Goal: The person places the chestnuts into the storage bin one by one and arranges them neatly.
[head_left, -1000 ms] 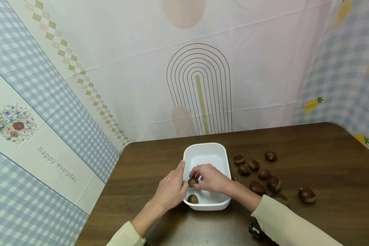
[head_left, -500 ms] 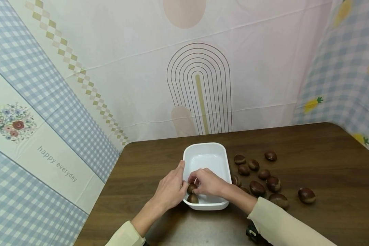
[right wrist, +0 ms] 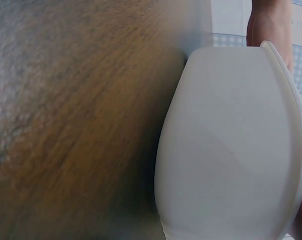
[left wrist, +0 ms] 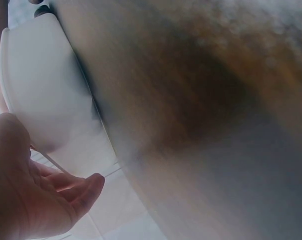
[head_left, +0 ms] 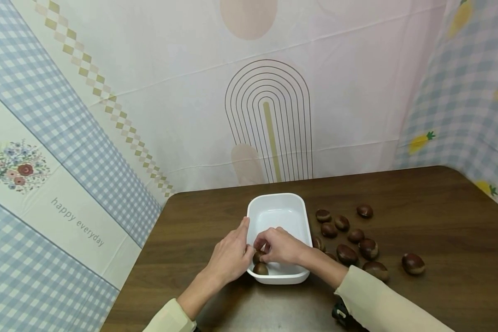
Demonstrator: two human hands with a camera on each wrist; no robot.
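A white tub (head_left: 292,207) stands on the dark wooden table (head_left: 398,295). My left hand (head_left: 246,237) lies with straight fingers against the tub's left wall, which the left wrist view shows as tub (left wrist: 36,90) beside my relaxed left hand (left wrist: 66,197). My right hand (head_left: 260,247) reaches into the tub's near end and pinches a brown chestnut (head_left: 257,256) low over the floor. A second chestnut (head_left: 260,269) lies just below it by the near wall. The right wrist view shows only the tub's outer wall (right wrist: 230,150) and table (right wrist: 66,100).
Several loose chestnuts (head_left: 347,253) lie on the table right of the tub, with one apart (head_left: 413,263) further right. Patterned cloth walls (head_left: 108,115) close in the back and both sides. The table's left edge is near my left forearm.
My right hand has lowered the chestnut from mid-tub down toward the near end, next to the lying chestnut. The left hand has stayed at the tub's wall.
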